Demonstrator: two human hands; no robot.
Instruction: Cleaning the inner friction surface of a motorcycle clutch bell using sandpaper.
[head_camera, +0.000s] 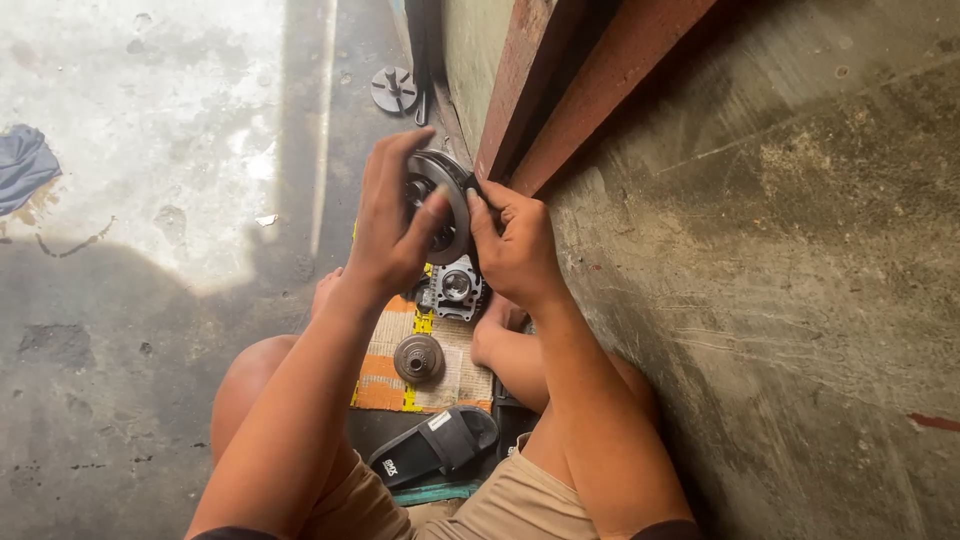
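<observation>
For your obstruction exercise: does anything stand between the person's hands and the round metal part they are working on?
Nothing visible does. The left hand and the right hand both already grip the round metal part, fingers directly on its rim and face.

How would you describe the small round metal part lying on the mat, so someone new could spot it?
Find the woven orange-and-cream mat on the floor between the person's legs. The small round metal part lies flat at its middle, below the finned engine cylinder. Unlike the larger disc held in both hands, nothing touches it.
</observation>
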